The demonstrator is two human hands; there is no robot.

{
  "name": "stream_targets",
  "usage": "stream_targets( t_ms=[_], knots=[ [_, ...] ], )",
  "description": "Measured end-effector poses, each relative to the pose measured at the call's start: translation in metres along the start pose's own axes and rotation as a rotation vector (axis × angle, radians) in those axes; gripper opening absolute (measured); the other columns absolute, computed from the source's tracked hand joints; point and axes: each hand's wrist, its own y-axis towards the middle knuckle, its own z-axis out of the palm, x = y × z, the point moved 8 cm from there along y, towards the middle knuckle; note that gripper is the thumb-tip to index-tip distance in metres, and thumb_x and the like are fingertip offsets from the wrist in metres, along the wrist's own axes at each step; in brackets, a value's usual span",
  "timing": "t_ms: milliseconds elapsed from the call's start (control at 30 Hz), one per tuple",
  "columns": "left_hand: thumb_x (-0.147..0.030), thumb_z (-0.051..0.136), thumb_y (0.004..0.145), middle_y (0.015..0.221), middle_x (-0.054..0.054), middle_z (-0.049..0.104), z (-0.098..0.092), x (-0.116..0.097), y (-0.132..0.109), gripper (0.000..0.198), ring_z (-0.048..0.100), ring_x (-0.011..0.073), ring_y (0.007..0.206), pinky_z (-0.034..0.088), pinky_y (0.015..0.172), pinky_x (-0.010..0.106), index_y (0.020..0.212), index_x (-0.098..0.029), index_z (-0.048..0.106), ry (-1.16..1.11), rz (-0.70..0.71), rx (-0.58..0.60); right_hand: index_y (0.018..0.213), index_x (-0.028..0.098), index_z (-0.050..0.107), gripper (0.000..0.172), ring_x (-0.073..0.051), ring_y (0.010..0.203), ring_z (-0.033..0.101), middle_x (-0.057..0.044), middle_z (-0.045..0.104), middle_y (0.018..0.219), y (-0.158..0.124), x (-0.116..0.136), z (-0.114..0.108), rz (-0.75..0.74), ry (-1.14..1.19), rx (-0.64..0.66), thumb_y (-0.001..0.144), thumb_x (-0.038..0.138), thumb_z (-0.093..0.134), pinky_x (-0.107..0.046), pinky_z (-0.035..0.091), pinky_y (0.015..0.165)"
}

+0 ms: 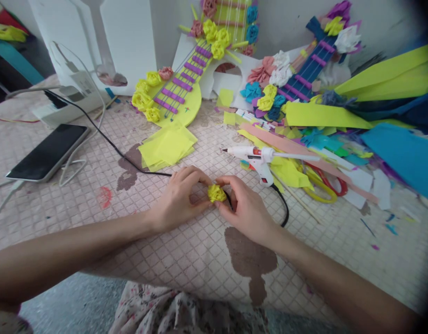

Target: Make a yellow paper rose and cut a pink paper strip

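Observation:
A small yellow paper flower (217, 193) sits between both hands, just above the quilted cloth. My left hand (179, 197) curls round its left side with fingers pinched on it. My right hand (245, 206) pinches its right side with thumb and fingers. Just behind my right hand lies a white glue gun (257, 157), its black cord (282, 202) running past my right wrist.
A stack of yellow paper squares (167, 146) lies behind my left hand. Two paper guitars with flowers, one yellow (181, 95) and one blue (304, 74), lean at the back. Scissors (323, 185) and coloured paper scraps crowd the right. A phone (48, 152) and cables lie left.

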Motion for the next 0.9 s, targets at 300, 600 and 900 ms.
stream_targets(
  t_ms=[300,600,900],
  knots=[
    [-0.025,0.070,0.074,0.111,0.006,0.060,0.004,0.001,0.001,0.047,0.052,0.0216,0.106,0.042,0.093,0.038,0.116,-0.020,0.049,0.005,-0.001,0.036,0.114,0.021,0.047,0.038,-0.015,0.067,0.057,-0.005,0.064,0.096,-0.001,0.000,0.000,-0.013,0.003,-0.010,0.078,0.023,0.058,-0.027,0.042,0.057],
    [-0.029,0.069,0.075,0.114,0.007,0.060,0.005,-0.001,0.000,0.048,0.051,0.0225,0.108,0.040,0.093,0.039,0.117,-0.020,0.048,0.035,0.026,0.051,0.118,0.022,0.044,0.041,-0.015,0.068,0.057,-0.005,0.063,0.097,-0.005,0.002,-0.001,-0.058,0.023,0.007,0.079,0.022,0.057,-0.028,0.043,0.057],
    [-0.025,0.070,0.073,0.106,0.005,0.062,0.004,0.000,0.000,0.050,0.054,0.0221,0.103,0.041,0.091,0.039,0.118,-0.021,0.048,0.009,0.008,0.037,0.120,0.022,0.045,0.041,-0.010,0.060,0.050,-0.006,0.059,0.105,-0.010,0.000,-0.012,-0.064,0.134,-0.003,0.081,0.019,0.056,-0.027,0.044,0.057]
  ],
)
